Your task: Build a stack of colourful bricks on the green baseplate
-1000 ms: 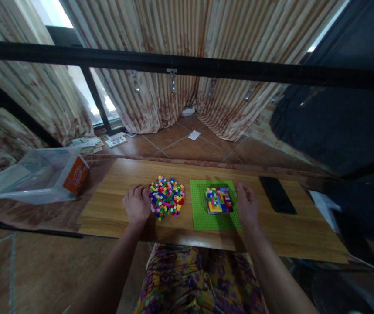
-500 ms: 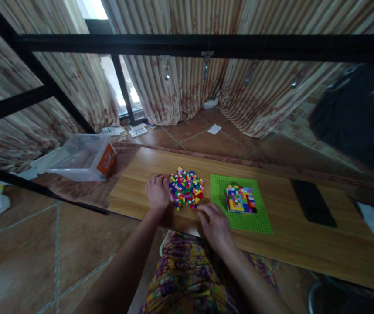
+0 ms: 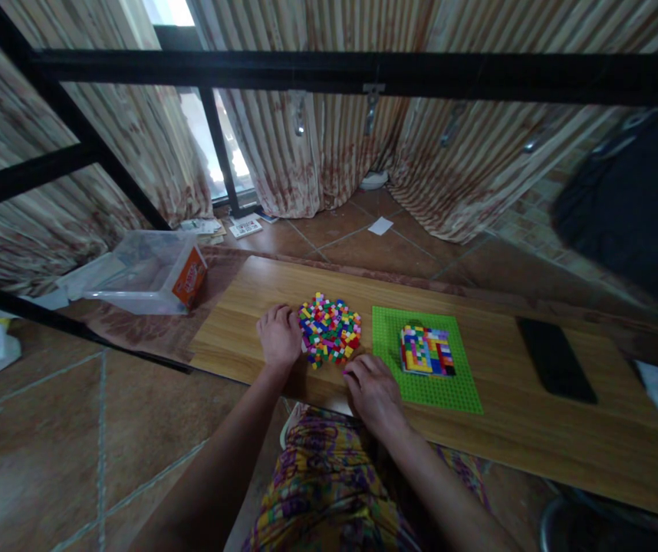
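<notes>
A heap of small multicoloured toy bricks (image 3: 329,330) lies on the wooden board. Against its left edge rests my left hand (image 3: 280,335), palm down with fingers laid on the wood and nothing visible in them. Below the heap's right edge, my right hand (image 3: 373,389) has thumb and fingers pinched together. A tiny magenta toy brick (image 3: 345,372) shows at its fingertips, partly covered. To the right of that hand, a green baseplate (image 3: 383,326) carries a rectangular block of joined bricks (image 3: 426,351) in many colours.
A dark phone-like slab (image 3: 556,360) lies on the right of the wooden board (image 3: 495,429). A clear plastic box (image 3: 148,284) with an orange label stands beyond the board's left end. Black metal bars (image 3: 329,70) cross in front of the curtains.
My right hand has drawn slightly back from the heap, its fingers now closed with a magenta brick at the tips. The left hand keeps its place. The view has shifted a little.
</notes>
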`<action>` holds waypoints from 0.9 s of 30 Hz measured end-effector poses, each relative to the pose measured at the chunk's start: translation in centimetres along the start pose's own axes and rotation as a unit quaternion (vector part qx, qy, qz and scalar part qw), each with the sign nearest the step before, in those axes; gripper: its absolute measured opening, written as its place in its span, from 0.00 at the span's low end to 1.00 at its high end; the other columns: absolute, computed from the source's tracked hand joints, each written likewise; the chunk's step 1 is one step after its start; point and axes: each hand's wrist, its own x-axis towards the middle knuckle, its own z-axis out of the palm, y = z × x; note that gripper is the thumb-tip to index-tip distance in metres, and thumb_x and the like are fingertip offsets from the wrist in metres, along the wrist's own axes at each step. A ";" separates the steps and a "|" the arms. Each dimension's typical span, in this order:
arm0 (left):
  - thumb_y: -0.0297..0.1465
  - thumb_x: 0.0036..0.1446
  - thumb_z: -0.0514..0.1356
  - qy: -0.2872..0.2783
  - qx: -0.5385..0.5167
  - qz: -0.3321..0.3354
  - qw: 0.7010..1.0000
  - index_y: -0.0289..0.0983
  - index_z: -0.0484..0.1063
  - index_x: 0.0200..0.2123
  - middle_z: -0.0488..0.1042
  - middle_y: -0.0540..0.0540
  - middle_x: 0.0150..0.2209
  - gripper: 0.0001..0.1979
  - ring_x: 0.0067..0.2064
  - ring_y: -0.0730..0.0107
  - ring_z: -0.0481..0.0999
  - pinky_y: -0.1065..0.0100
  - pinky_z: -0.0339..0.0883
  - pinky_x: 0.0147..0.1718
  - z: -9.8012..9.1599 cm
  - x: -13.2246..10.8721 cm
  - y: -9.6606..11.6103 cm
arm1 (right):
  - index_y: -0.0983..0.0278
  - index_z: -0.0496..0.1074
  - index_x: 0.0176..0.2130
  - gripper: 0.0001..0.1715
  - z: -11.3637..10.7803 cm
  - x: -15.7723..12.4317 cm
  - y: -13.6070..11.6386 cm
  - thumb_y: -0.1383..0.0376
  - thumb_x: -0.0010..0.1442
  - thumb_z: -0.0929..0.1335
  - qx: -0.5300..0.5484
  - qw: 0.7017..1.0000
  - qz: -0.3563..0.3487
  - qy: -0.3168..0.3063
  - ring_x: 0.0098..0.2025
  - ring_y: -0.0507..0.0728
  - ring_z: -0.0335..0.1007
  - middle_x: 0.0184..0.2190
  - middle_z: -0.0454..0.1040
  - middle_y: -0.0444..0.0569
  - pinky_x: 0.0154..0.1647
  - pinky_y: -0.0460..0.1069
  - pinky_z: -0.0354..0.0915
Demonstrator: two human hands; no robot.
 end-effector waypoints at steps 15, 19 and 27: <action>0.32 0.62 0.50 -0.003 0.014 0.007 1.000 0.36 0.76 0.43 0.76 0.40 0.49 0.16 0.51 0.55 0.72 0.55 0.61 0.53 0.0 0.0 -0.1 | 0.60 0.74 0.36 0.14 1.1 -0.4 0.1 0.71 0.65 0.60 -0.057 0.998 0.006 -0.036 0.38 0.56 0.65 0.34 0.71 0.49 0.39 0.50 0.59; 0.31 0.62 0.49 -0.007 0.023 0.002 1.000 0.37 0.76 0.42 0.76 0.41 0.50 0.16 0.52 0.56 0.71 0.56 0.60 0.53 0.0 0.0 -0.1 | 0.58 0.75 0.40 0.14 1.5 -0.9 0.2 0.69 0.65 0.61 -0.061 0.998 0.017 -0.019 0.36 0.55 0.65 0.34 0.71 0.48 0.36 0.49 0.58; 0.32 0.62 0.49 -0.011 0.028 -0.001 1.000 0.37 0.76 0.43 0.76 0.41 0.50 0.16 0.52 0.56 0.71 0.56 0.61 0.53 0.0 0.1 0.0 | 0.60 0.75 0.40 0.16 1.2 0.6 0.4 0.65 0.68 0.59 0.043 0.996 0.042 0.070 0.39 0.55 0.71 0.36 0.75 0.49 0.41 0.48 0.63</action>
